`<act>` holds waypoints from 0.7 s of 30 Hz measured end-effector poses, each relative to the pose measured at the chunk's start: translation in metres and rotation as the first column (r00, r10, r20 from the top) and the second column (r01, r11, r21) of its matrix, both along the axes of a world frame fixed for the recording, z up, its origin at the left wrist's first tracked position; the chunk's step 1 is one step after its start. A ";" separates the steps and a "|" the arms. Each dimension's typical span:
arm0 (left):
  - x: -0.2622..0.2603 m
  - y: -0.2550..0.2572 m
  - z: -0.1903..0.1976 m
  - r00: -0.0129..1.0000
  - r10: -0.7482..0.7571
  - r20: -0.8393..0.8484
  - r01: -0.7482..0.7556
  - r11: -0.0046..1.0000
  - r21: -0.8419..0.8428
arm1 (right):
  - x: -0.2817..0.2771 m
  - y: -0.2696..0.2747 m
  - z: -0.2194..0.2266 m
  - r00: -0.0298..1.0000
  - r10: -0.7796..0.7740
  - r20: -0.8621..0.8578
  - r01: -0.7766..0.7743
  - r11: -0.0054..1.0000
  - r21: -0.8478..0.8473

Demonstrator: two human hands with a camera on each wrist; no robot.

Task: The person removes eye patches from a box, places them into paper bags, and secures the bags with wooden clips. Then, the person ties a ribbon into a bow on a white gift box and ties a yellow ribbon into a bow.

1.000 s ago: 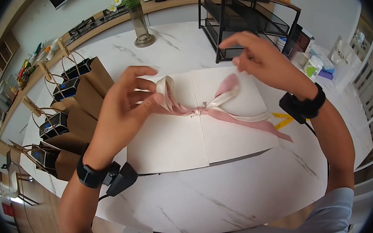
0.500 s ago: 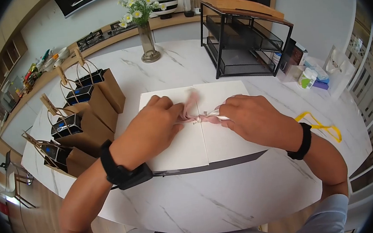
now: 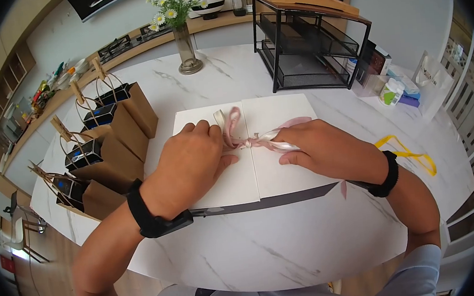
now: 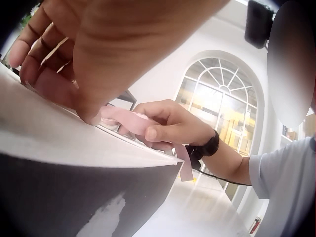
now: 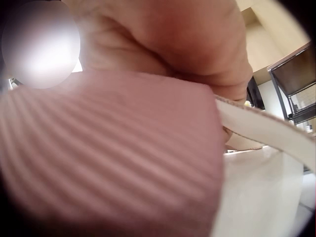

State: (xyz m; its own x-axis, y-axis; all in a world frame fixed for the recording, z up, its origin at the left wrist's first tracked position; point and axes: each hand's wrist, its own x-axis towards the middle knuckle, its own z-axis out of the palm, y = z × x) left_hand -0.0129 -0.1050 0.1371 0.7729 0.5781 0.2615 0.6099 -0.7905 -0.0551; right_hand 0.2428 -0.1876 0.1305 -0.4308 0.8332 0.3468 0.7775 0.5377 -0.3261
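A pink and cream ribbon (image 3: pixel 249 143) is knotted at the middle of a flat white box (image 3: pixel 286 180) with a dark front side. My left hand (image 3: pixel 186 167) lies on the box left of the knot, its fingers and thumb pinching ribbon; small loops stand beside its fingertips. Right of the knot, my right hand (image 3: pixel 331 151) grips ribbon between thumb and fingers. The left wrist view shows pink ribbon (image 4: pixel 129 121) in the right hand (image 4: pixel 173 126), one tail hanging over the box's edge. Ribbed pink ribbon (image 5: pixel 113 153) fills much of the right wrist view.
Brown paper bags (image 3: pixel 115 159) with clipped handles stand in a row at the left. Behind the box are a flower vase (image 3: pixel 185 50) and a black mesh rack (image 3: pixel 311 55). A yellow strip (image 3: pixel 408 153) lies at the right, near small packages (image 3: pixel 392 92).
Both hands have come down from above the box to beside the knot. The right hand, raised off the ribbon a second ago, now grips it. The ribbon's loops have shifted.
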 end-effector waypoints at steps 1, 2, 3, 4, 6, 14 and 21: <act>-0.001 0.002 -0.001 1.000 -0.001 -0.002 0.001 1.000 0.001 | -0.002 0.000 0.005 1.000 -0.001 -0.002 0.001 1.000 0.001; -0.002 0.006 -0.004 0.999 -0.031 -0.015 0.031 0.999 0.035 | -0.004 0.000 0.016 0.998 -0.052 0.024 0.055 0.987 -0.149; -0.002 0.011 -0.006 0.998 -0.063 -0.030 0.065 0.996 0.067 | -0.004 0.000 0.025 0.993 -0.101 0.057 0.113 0.949 -0.295; -0.001 0.016 -0.007 0.997 -0.068 -0.033 0.070 0.996 0.064 | -0.002 0.000 0.029 0.993 -0.105 0.053 0.116 0.947 -0.298; 0.001 0.027 -0.008 0.940 -0.315 0.129 0.323 0.945 -0.049 | 0.002 0.003 0.034 0.987 -0.156 0.038 0.157 0.878 -0.452; -0.001 0.020 -0.005 0.993 -0.121 -0.009 0.121 0.992 -0.019 | 0.011 0.007 0.017 0.995 -0.086 -0.050 0.066 0.944 -0.323; -0.004 -0.004 -0.009 0.997 -0.012 -0.077 0.027 0.980 0.195 | 0.018 0.014 0.000 0.994 0.028 -0.103 -0.042 0.990 -0.137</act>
